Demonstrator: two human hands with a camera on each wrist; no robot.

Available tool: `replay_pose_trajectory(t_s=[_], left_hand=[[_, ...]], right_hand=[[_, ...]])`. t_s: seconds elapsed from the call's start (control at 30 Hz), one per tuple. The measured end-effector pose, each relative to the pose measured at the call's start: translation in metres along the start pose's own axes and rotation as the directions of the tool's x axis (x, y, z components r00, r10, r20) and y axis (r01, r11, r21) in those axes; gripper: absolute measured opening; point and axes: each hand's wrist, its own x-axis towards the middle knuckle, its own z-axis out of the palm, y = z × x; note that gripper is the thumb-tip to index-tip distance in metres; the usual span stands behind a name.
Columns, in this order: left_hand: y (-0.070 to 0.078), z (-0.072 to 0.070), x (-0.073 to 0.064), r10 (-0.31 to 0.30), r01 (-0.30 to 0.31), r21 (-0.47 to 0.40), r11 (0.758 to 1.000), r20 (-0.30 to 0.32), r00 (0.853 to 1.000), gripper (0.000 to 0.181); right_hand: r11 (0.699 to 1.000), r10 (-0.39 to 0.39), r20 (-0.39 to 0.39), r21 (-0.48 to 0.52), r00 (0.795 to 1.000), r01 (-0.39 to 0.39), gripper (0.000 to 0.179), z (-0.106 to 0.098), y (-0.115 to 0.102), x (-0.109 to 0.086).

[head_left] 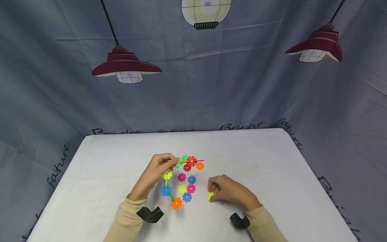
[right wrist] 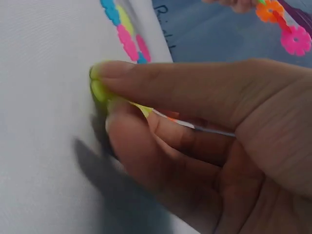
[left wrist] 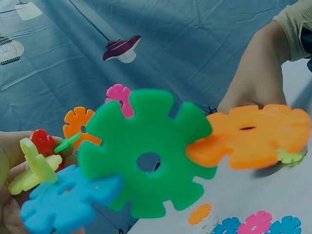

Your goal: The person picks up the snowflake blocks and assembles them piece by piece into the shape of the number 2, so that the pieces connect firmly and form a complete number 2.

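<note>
My left hand [head_left: 158, 169] grips a curved chain of interlocking plastic snowflake discs near its bend. From there the chain runs down through a blue disc [head_left: 166, 190] to an orange disc [head_left: 176, 203] at the near end. Its other arm reaches right to a red disc [head_left: 191, 161] and a pink one seen edge-on. A large green disc [left wrist: 122, 141] of the chain fills the middle of the left wrist view. To the right, my right hand [head_left: 229, 191] pinches a single yellow disc [right wrist: 100, 88] between thumb and fingers, low over the table; its fingers partly cover it.
Several loose discs lie on the white table [head_left: 272, 168] between the hands, among them a pink disc [head_left: 181, 177], a blue disc [head_left: 187, 197] and an orange disc [head_left: 200, 165]. A grey printed curtain [head_left: 211, 94] hangs behind the table.
</note>
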Motion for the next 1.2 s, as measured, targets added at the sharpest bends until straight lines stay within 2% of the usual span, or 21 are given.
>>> replay_pose_trajectory(t_s=[0.13,0.27,0.37,0.47,0.57,0.83,1.07,1.2], left_hand=[[0.0,-0.001,0.0,-0.001,0.001,-0.002,1.0,-0.004,1.0,0.028],[0.001,-0.001,0.0,0.007,-0.007,0.003,1.0,-0.005,1.0,0.028],[0.001,0.0,0.0,0.007,-0.007,0.001,1.0,-0.002,1.0,0.028],[0.001,0.001,-0.001,0.002,-0.002,-0.004,1.0,0.004,1.0,0.029],[0.0,0.001,-0.001,-0.003,0.003,-0.009,1.0,0.008,1.0,0.029],[0.001,0.002,-0.001,0.011,-0.011,0.001,1.0,0.02,1.0,0.029],[0.001,0.004,-0.002,0.028,-0.028,-0.001,1.0,0.044,0.999,0.03],[0.0,0.005,-0.003,0.026,-0.026,0.002,1.0,0.046,0.999,0.029]], right_hand=[[0.984,0.046,-0.022,0.176,0.999,-0.042,0.014,-0.008,0.004,0.002],[0.937,0.084,-0.146,0.349,0.986,-0.028,0.019,-0.023,0.003,0.005],[0.881,0.102,-0.254,0.472,0.962,0.031,0.022,-0.033,-0.005,0.007],[0.839,0.088,-0.311,0.535,0.946,0.098,0.021,-0.039,-0.015,0.01],[0.82,0.067,-0.333,0.555,0.941,0.138,0.02,-0.041,-0.022,0.011],[0.794,0.096,-0.393,0.585,0.914,0.168,0.021,-0.038,-0.029,0.01],[0.831,0.071,-0.387,0.533,0.919,0.16,0.023,-0.038,-0.033,0.01],[0.838,0.063,-0.381,0.522,0.922,0.158,0.022,-0.039,-0.033,0.01]])
